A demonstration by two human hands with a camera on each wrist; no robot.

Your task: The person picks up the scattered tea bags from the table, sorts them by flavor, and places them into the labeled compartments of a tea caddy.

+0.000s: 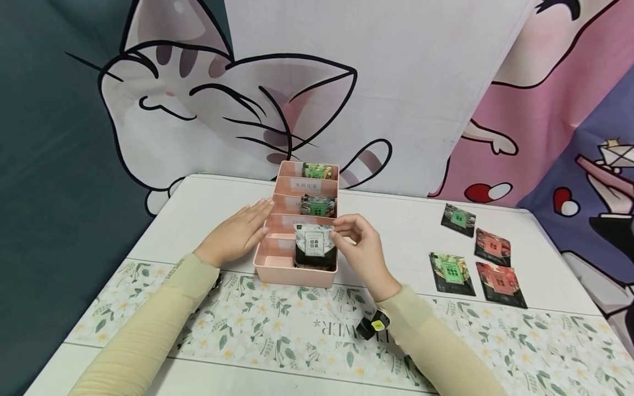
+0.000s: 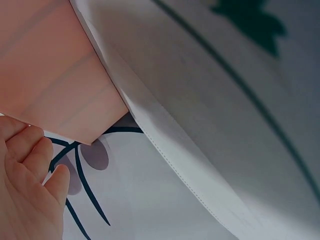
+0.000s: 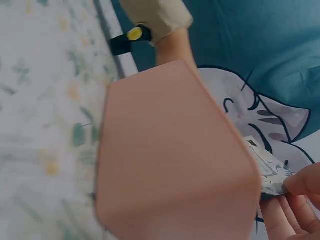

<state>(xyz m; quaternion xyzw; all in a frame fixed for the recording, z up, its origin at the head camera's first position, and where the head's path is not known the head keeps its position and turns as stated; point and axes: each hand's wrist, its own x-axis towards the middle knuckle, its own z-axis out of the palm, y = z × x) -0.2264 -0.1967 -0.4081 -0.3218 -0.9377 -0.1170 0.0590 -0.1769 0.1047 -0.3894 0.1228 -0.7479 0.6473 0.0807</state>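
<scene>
In the head view, inside the pink bin [image 1: 296, 277]: one white-and-black pouch [image 1: 315, 243], front section, edge pinched by the right hand [image 1: 364, 250]; farther back, two green-labelled pouches [image 1: 318, 207]. At bin's left: left hand [image 1: 236, 234], fingers straight. At bin's right: four loose pouches [image 1: 452, 273], two green, two red. Left wrist view: one hand beside bin. Right wrist view: one pouch, pinched, past bin's edge.

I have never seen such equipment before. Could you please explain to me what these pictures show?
There is no robot here, only a person's two bare hands. The wide picture comes from a head camera looking forward and down; the other two come from cameras on each wrist. On the table stands a pink divided box with packets inside; four more packets lie to the right. The right hand pinches a white-and-black packet at the box's near end; the left hand lies beside it, holding nothing.
</scene>
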